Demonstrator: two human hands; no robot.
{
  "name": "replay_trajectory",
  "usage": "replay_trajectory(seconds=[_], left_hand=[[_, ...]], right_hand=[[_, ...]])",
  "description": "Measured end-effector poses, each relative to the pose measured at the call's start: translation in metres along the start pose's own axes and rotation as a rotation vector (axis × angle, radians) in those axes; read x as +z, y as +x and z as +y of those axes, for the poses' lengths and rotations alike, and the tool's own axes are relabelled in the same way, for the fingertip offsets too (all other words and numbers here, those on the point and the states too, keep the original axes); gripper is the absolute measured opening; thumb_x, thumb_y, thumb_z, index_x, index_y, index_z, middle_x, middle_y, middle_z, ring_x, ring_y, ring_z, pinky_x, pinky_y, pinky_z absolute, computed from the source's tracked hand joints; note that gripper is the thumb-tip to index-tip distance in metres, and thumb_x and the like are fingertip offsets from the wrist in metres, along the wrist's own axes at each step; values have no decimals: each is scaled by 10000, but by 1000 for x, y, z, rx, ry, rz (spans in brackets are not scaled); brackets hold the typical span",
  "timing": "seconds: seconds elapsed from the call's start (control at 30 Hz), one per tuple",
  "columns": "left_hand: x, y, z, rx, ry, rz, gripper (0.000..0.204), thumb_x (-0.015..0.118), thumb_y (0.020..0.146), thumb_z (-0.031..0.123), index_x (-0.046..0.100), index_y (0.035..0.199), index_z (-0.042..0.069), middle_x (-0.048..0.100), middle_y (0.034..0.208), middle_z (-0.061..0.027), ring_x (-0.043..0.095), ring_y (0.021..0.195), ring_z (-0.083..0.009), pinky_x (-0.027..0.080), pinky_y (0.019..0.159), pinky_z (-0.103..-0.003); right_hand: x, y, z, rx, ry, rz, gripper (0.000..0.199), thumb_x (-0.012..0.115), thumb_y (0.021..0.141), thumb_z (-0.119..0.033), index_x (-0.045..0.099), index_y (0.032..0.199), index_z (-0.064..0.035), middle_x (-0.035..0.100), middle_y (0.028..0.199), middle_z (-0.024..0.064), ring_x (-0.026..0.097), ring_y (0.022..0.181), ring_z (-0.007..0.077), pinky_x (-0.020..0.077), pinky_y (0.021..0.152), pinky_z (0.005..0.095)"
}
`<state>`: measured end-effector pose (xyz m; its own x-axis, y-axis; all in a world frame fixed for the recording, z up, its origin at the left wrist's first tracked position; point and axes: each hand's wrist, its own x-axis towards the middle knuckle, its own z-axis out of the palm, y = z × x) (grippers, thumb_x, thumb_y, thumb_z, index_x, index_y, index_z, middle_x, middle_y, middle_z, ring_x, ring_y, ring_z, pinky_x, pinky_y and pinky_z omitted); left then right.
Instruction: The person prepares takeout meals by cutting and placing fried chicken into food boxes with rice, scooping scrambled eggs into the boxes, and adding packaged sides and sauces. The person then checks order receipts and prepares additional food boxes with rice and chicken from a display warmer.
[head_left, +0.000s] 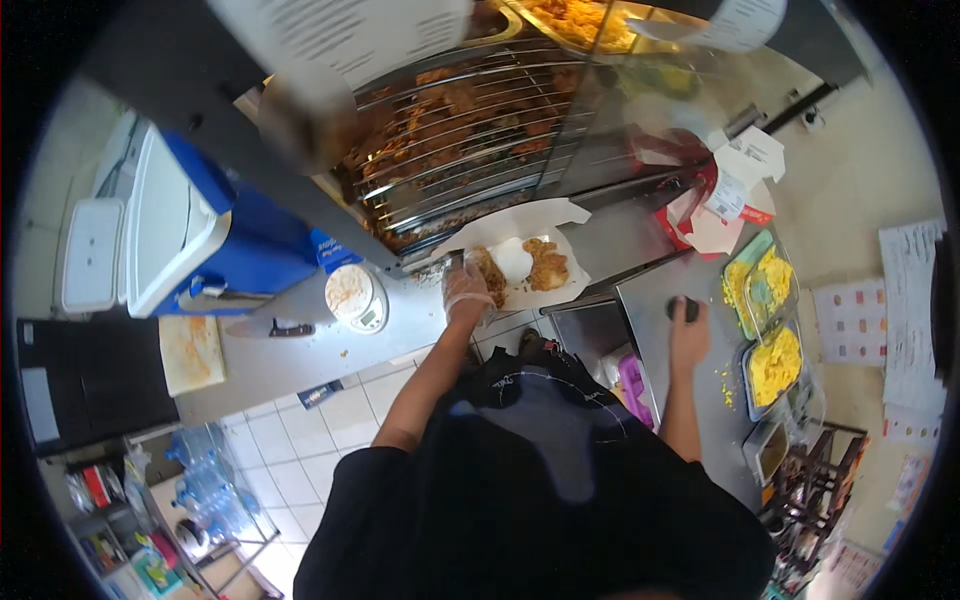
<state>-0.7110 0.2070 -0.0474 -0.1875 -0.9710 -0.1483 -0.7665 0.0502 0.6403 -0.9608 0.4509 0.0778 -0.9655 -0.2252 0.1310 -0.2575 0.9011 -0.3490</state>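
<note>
My left hand (466,287), in a clear plastic glove, is closed on a browned, crumbed piece of fried chicken (490,270) at the left side of an open white takeaway box (572,238). In the same box sit a white round mound (515,258), which looks like rice, and a second piece of fried chicken (547,265). My right hand (687,335), bare, is closed around a small dark object (682,309) above the steel counter on the right; its kind is hard to make out.
Behind the box stands a glass-fronted food warmer (470,120) with wire racks. To the left are a kitchen scale (368,315), a knife (290,330), a cutting board (193,355) and a blue cooler (230,250). Trays of yellow food (775,368) and open red-and-white boxes (712,205) stand right.
</note>
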Motion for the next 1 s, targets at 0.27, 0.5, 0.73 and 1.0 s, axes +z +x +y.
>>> replay_trajectory(seconds=[0.27,0.5,0.73,1.0], left_hand=[[14,-6,-30,113,159,75,551,243,945,374,589,955,-55,579,987,-277,541,939,-419,399,846,-472],[-7,-35,-15,241,-211,3,416,314,933,277,558,1013,-51,579,983,-274,541,889,-422,403,792,-448],[2,-64,44,58,-245,-248,416,302,945,277,512,1139,-25,605,975,-192,574,868,-295,424,803,-385],[32,-128,110,10,-486,-775,449,315,955,311,471,1183,-44,589,1040,-135,576,887,-220,452,805,-343]], right_hand=[[9,57,97,172,-359,-136,530,510,791,-552,551,1091,-117,635,928,193,614,851,358,465,708,473],[26,-15,6,-424,511,-183,546,556,845,-372,457,1202,30,520,1143,242,484,1087,378,358,941,434],[35,-92,-16,-180,873,-234,468,503,893,-276,433,1254,14,475,1209,228,489,1110,320,382,939,363],[-36,-147,76,-193,994,133,352,500,904,-209,547,1194,-16,450,1237,139,488,1022,194,382,893,305]])
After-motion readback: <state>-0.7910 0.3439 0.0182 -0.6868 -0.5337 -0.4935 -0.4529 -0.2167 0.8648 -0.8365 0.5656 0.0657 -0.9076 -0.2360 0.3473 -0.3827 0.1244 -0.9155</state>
